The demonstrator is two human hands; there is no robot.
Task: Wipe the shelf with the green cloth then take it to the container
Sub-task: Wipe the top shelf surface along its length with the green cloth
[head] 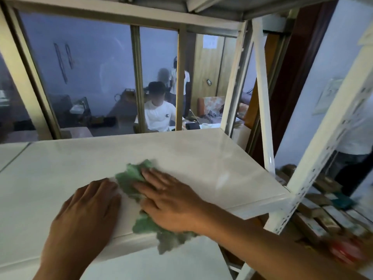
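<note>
The green cloth [131, 176] lies spread on the white shelf [201, 158], one corner drooping over the shelf's front edge. My right hand [171, 201] presses flat on the cloth with straight fingers pointing up-left. My left hand [88, 211] rests flat on the shelf just left of the cloth, fingertips near its edge. No container shows clearly in this view.
White metal uprights [314, 150] frame the shelf's right side. Another white shelf board [161, 263] sits below. Several boxes [323, 217] are stacked low at the right. Behind the shelf a window [90, 81] looks onto a room with people.
</note>
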